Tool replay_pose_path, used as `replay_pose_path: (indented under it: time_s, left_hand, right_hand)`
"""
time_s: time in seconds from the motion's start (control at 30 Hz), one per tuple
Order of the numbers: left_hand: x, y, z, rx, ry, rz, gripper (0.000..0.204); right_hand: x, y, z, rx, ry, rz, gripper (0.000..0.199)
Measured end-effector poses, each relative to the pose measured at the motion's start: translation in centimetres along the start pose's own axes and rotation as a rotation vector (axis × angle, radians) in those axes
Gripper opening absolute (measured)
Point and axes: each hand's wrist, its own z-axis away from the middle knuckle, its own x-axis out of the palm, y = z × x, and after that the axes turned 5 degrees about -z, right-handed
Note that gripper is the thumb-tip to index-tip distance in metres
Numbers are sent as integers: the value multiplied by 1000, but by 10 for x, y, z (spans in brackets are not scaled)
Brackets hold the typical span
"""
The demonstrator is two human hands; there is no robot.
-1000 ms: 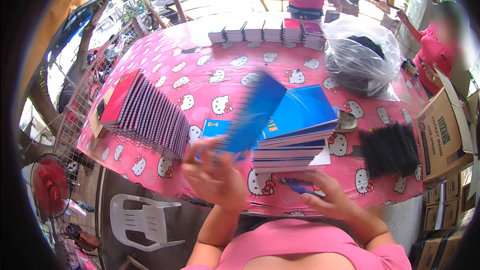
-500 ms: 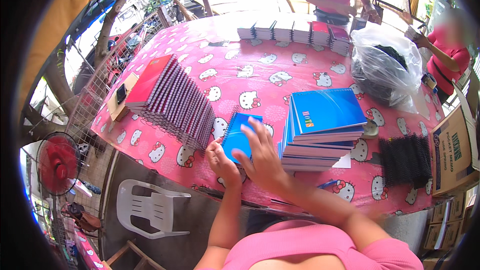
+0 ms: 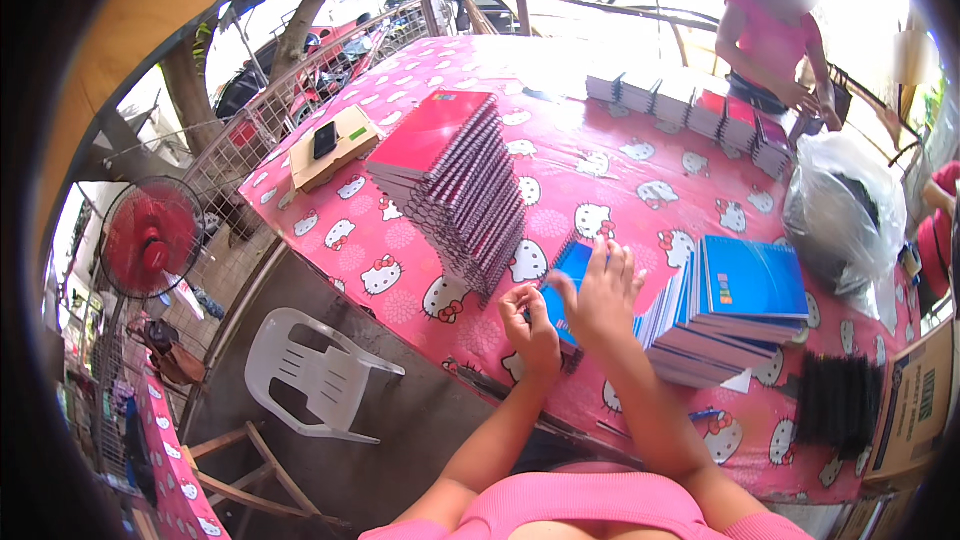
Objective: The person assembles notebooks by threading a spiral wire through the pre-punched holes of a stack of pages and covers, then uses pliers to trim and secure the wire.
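Observation:
A small blue spiral notebook [image 3: 571, 270] lies in front of me on the table, partly covered by my hands. My right hand [image 3: 607, 295] rests over it with fingers stretched out. At its left edge, by the coil, my left hand [image 3: 533, 332] has curled fingers and the thumb pressed in; whatever they pinch is too small to make out. To the right stands an uneven stack of blue notebooks [image 3: 752, 278]. On the left rises a tall, leaning stack of red spiral notebooks [image 3: 440, 135].
Black plastic coils [image 3: 838, 402] lie at the right, near a cardboard box [image 3: 915, 410]. A clear plastic bag [image 3: 850, 210] sits behind them. Notebook piles [image 3: 672, 100] line the far edge, where a person [image 3: 775, 45] stands. A phone [image 3: 325, 140] rests on a flat carton [image 3: 350, 148]; a white chair [image 3: 310, 370] stands left.
The view has swung left, so the table appears farther right. My left fingers have curled in at the notebook's edge, while my right hand has settled flatter over the notebook.

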Motion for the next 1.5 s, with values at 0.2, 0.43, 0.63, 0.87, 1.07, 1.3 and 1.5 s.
replay_pose_path:
  time_s: [0.2,0.43,0.63,0.87,1.07,1.3,1.5]
  left_hand:
    - [-23,109,-18,138,-259,135,45]
    - [-7,293,14,104,-1149,893,58]
    - [1,310,63,-83,-1201,1153,77]
    - [-9,263,73,-231,-1801,1328,94]
    - [2,265,78,-459,-2049,1536,101]
    - [5,269,91,-388,-1977,1644,104]
    - [11,276,89,-321,-1962,1600,106]
  right_hand:
    - [-188,18,48,-791,-682,-647,54]
    - [-258,50,61,-311,189,-645,34]
    - [-280,103,40,-330,289,-497,23]
    - [-243,157,-9,175,114,-820,37]
    - [-208,173,-20,228,-137,-1223,48]
    - [-199,151,-16,256,-204,-1356,43]
    - [-195,156,-12,246,-150,-1370,42]
